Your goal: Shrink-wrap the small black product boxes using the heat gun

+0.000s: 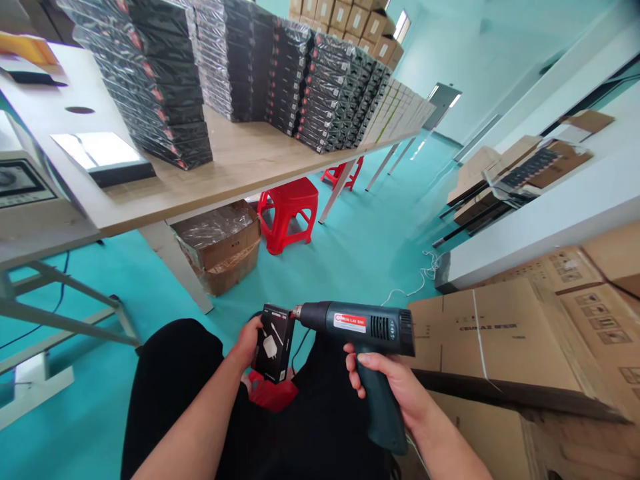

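My left hand [249,343] grips a small black charger box [273,343] by its left side, above my lap. A white plug and cable are printed on the box's front. My right hand [387,377] is wrapped round the handle of a dark green heat gun [370,327] with a red and white label. The gun's metal nozzle points left at the upper right edge of the box, very close to it; whether they touch I cannot tell. A patch of red plastic [271,393] shows between my legs, below the box.
Film-wrapped stacks of black boxes [165,87] stand on the wooden table [240,150]. Beneath it are an open carton [220,250] of clear film and a red stool [290,210]. Large cartons [495,327] crowd my right side. A white cord [413,287] lies on the floor.
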Motion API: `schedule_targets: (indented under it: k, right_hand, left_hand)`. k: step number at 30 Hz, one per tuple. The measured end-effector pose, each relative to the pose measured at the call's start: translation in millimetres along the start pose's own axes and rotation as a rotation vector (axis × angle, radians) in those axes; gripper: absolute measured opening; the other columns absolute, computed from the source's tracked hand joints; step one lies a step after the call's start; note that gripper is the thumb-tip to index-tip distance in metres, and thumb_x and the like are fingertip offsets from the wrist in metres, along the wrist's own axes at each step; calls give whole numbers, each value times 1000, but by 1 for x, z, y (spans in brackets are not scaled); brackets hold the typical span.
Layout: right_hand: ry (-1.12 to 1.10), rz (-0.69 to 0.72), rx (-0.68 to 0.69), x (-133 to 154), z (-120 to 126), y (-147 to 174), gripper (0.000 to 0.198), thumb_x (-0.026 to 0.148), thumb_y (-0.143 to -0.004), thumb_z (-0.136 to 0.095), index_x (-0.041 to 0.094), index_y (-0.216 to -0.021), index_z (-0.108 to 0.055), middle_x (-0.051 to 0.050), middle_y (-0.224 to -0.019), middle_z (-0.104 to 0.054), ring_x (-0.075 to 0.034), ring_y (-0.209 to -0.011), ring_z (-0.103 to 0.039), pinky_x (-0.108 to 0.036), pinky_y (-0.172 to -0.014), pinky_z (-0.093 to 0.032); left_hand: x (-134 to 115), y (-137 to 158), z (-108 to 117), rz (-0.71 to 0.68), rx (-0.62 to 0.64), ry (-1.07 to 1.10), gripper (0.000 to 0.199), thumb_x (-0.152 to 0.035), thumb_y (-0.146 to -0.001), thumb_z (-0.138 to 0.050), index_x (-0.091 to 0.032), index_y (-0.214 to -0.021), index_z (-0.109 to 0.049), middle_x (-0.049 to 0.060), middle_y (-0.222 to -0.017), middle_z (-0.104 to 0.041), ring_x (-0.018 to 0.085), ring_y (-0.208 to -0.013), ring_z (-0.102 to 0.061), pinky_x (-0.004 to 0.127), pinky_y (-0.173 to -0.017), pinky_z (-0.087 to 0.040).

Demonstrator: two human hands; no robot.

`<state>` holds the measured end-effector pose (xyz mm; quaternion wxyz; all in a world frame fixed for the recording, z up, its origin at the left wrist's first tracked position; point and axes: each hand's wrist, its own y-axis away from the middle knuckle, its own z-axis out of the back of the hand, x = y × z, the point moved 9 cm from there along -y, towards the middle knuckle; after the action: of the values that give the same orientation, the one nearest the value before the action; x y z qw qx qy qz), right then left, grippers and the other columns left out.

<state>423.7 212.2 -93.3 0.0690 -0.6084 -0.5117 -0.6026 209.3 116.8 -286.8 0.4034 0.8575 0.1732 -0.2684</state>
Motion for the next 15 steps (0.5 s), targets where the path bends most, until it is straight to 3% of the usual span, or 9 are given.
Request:
schedule_targets:
  k: [5,11,15]
  right_hand:
    - [98,-9,19,5,-7,-3,30,28,-75,-53,13,-101,-56,-6,-82,-60,-13,-64,-57,-25,-54,-46]
    - [385,-194,213,-20,-20,14,23,23,-68,-59,11,-88,-62,-6,-72,-63,-13,-52,-56,-25,-49,-44]
    - [324,-123,124,-6,-21,10,27,26,-72,-57,12,-94,-61,-6,-77,-62,-13,-59,-57,-26,-53,-45]
  left_hand:
    - [-4,-1,6,-19,-56,46,11,-19,-59,-46,-15,-61,-56,0,-47,-56,16,-42,-52,26,-43,-42]
    - [-15,0,15,-62,-152,161,12,-21,-62,-44,-15,-60,-55,-1,-48,-56,14,-42,-52,25,-44,-43]
    - [-18,2,12,-77,-150,211,14,-22,-63,-43,-15,-60,-55,0,-49,-56,15,-42,-53,27,-44,-44]
